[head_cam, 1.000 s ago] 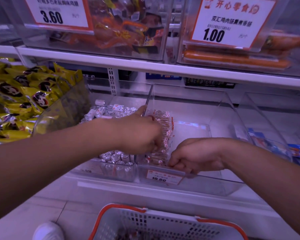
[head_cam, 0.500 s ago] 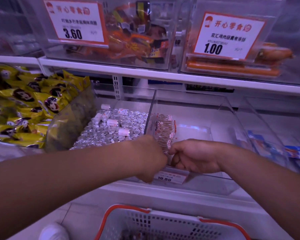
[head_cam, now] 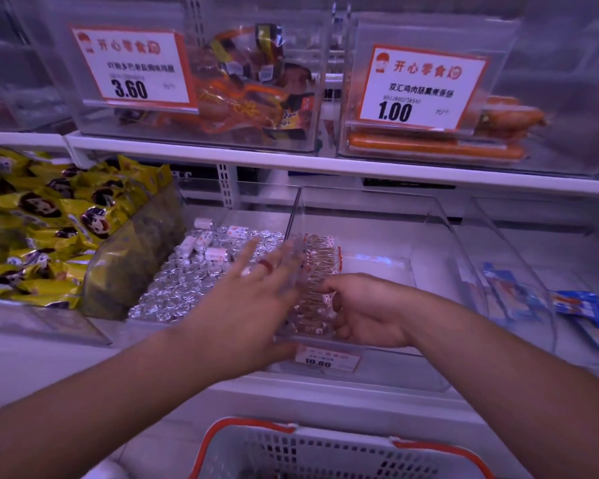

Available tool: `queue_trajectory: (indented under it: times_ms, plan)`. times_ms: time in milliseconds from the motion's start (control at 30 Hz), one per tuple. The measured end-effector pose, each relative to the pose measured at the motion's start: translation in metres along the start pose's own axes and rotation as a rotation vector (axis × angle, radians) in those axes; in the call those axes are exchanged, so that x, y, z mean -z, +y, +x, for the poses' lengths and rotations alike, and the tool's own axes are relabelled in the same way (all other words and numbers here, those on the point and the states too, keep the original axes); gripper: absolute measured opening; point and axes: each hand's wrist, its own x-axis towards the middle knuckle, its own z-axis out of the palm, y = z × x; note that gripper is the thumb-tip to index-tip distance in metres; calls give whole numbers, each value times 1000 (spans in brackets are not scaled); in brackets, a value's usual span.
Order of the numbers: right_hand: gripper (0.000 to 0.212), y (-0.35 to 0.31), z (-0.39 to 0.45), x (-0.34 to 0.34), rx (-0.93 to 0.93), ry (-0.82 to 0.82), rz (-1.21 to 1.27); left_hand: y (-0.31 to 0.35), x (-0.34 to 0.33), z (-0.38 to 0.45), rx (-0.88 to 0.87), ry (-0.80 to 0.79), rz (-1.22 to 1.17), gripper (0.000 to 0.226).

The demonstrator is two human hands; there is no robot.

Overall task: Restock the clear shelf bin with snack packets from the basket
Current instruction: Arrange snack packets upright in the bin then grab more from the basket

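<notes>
The clear shelf bin (head_cam: 429,236) sits on the lower shelf, mostly bare, with a row of small red-and-white snack packets (head_cam: 320,264) stacked against its left wall. My right hand (head_cam: 367,309) is inside the bin, fingers curled against the packets' near end. My left hand (head_cam: 253,295) hovers blurred at the bin's left wall with fingers spread, holding nothing. A white basket with an orange rim (head_cam: 325,451) stands below at the frame's bottom edge; its contents are hard to see.
Left of the bin lies a bin of silver foil candies (head_cam: 187,281), then yellow snack bags (head_cam: 49,229). Blue packets (head_cam: 574,309) lie in a bin on the right. Upper-shelf bins hold orange packets (head_cam: 249,98) and sausages (head_cam: 436,150). A 10.80 price tag (head_cam: 327,359) fronts the bin.
My left hand has opened and lifted from the bin's front edge, fingers now spread. My right hand has pushed farther left against the packet row. The view has tilted up slightly.
</notes>
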Motion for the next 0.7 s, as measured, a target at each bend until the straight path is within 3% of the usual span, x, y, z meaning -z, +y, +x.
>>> queue_trajectory:
  times_ms: [67, 167, 233, 300, 367, 467, 567, 700]
  plan:
    - [26, 1, 3, 13, -45, 48, -100, -8, -10, -26, 184, 126, -285, 88]
    - [31, 3, 3, 20, -62, 149, -117, 7, -31, -42, 253, 119, -574, 99]
    - [11, 6, 7, 7, -5, 52, -56, 16, -44, -39, 223, 219, -624, 101]
    - [22, 12, 11, -3, 6, -17, 2, 19, -48, -35, 231, 329, -636, 98]
    - [18, 10, 13, 3, -21, 12, -83, 17, -54, -34, 245, 362, -633, 97]
    - [19, -7, 27, 33, -22, 320, -351, 13, -53, -35, 243, 344, -672, 97]
    - [45, -26, 64, 49, 160, 702, -307, 11, -52, -36, 221, 331, -695, 97]
    - [51, -40, 118, 24, 168, 610, -57, 11, -55, -35, 218, 365, -706, 94]
